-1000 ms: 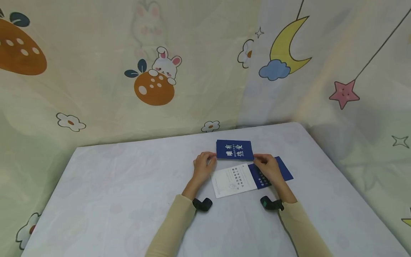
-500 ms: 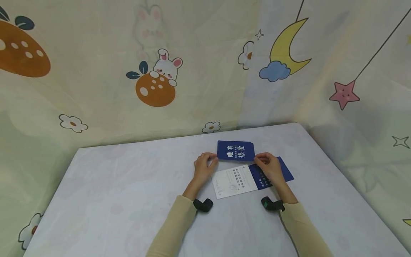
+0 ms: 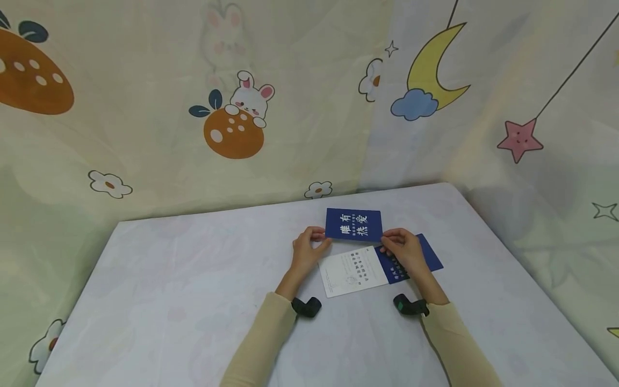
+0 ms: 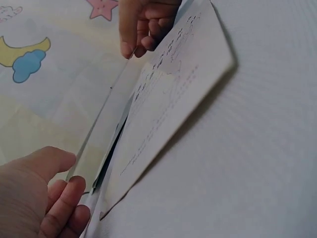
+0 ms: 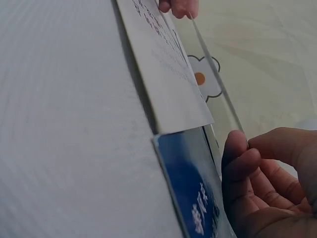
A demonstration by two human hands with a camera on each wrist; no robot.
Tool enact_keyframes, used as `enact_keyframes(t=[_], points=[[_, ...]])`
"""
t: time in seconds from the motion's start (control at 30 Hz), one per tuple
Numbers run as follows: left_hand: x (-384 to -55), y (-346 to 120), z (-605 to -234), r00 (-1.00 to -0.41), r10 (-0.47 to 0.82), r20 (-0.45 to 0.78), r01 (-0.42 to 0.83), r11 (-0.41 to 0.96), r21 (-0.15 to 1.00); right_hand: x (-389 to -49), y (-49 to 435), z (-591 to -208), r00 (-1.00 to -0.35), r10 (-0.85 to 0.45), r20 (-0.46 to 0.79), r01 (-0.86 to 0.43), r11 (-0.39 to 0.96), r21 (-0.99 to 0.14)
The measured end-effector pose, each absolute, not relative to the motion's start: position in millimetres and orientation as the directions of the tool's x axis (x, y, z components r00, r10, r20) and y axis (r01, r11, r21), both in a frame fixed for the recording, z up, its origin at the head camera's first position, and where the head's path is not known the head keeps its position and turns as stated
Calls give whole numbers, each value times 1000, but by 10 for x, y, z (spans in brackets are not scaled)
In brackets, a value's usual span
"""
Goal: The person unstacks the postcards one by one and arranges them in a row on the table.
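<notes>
A blue card (image 3: 354,224) with white Chinese characters is held raised over the far right part of the table. My left hand (image 3: 306,251) pinches its left edge between thumb and fingers. At its lower right corner, the thumb and fingertips of my right hand (image 3: 406,252) grip it. Both wrist views show this card thin and edge-on, apart from the cards below. Beneath lies a white printed card (image 3: 353,271), and right of it a second blue card (image 3: 432,257), partly hidden by my right hand. A dark edge (image 4: 111,151) shows behind the white card in the left wrist view.
The table (image 3: 193,301) has a white cover, and its far edge meets a cartoon-printed cloth wall (image 3: 309,107). A black wrist camera (image 3: 307,307) sits on the left wrist, another camera (image 3: 409,306) on the right.
Both hands keep their hold on the blue card. A half second ago a second layer stuck out at its right edge; now a single outline shows. The lower cards have not moved.
</notes>
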State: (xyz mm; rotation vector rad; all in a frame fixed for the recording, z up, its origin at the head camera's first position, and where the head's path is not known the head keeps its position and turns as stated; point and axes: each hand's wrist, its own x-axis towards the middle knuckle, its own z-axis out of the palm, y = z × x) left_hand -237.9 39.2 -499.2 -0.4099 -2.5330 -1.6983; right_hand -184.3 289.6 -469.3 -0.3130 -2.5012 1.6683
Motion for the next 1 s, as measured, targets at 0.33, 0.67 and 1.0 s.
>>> enact_keyframes(t=[0.33, 0.67, 1.0], points=[[-2417, 399, -4994, -966, 146, 211, 249, 331, 910, -1843, 2893, -4670, -975, 221, 1, 83, 370, -925], [-2409, 372, -5019, -958, 167, 233, 277, 329, 903, -1837, 2853, -4673, -981, 195, 14, 59, 364, -929], [-2436, 383, -5024, -954, 174, 242, 289, 336, 897, -1818, 2833, -4699, -979, 200, 31, 54, 404, -913]])
